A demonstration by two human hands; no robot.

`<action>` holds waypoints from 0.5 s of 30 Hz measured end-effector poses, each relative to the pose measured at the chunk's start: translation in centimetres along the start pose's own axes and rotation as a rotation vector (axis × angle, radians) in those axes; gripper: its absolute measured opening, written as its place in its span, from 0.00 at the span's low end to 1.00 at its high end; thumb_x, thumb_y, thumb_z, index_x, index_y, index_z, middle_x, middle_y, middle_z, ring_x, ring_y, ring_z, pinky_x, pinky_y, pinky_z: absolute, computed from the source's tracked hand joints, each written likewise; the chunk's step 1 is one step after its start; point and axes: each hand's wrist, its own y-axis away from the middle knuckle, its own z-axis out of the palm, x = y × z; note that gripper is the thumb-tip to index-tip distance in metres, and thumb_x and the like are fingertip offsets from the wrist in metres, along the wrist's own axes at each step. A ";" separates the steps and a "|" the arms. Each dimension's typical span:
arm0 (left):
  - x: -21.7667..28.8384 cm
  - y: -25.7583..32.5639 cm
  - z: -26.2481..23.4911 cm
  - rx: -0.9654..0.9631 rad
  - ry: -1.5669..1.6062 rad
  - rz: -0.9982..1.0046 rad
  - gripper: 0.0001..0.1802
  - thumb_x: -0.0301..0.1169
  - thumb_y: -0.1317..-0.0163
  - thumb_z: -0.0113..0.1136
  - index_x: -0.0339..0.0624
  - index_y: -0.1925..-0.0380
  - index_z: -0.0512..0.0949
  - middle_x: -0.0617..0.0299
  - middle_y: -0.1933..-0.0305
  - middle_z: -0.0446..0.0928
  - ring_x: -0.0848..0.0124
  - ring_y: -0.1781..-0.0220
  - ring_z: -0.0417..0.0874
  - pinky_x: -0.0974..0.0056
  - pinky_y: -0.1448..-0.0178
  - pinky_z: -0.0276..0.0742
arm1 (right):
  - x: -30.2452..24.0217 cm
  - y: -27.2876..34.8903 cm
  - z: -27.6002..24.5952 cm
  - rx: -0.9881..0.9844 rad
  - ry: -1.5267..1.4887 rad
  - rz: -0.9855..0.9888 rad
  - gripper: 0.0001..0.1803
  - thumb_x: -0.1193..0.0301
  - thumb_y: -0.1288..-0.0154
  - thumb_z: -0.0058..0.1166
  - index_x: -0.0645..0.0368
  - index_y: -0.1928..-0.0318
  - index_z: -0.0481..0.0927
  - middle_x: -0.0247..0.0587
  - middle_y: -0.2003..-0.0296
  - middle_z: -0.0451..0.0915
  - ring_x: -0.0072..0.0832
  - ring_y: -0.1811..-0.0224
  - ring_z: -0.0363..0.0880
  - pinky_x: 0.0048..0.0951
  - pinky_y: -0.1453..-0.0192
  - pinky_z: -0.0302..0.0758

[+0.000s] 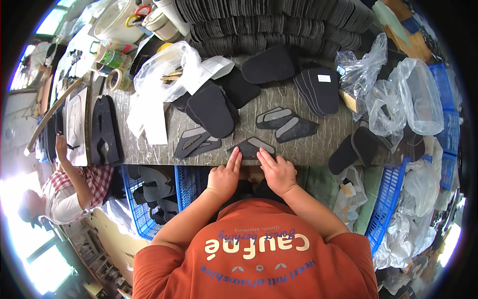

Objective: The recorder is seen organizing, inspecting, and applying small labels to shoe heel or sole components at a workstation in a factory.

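Both hands (251, 172) press dark shoe piece (252, 148) — table edge (308, 154)

Bright daylight, glare blown out lower left; heavy fisheye bending, dark rim.

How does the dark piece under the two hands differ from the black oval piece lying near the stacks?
The piece under the hands is pointed with a grey strip; the oval piece is plain black and rounded. The first sits at the table's near edge, touched by the left hand and right hand; the oval lies untouched, farther back. Both are flat and dark.
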 end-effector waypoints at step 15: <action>0.2 -0.4 -0.9 -0.048 0.173 -0.060 0.31 0.27 0.49 0.52 0.36 0.40 0.64 0.49 0.31 0.56 0.65 0.68 0.81 0.63 0.61 0.78 | 0.3 -1.9 -0.4 -0.071 -0.034 0.125 0.20 0.63 0.45 0.57 0.45 0.49 0.77 0.37 0.64 0.69 0.33 0.72 0.74 0.35 0.73 0.73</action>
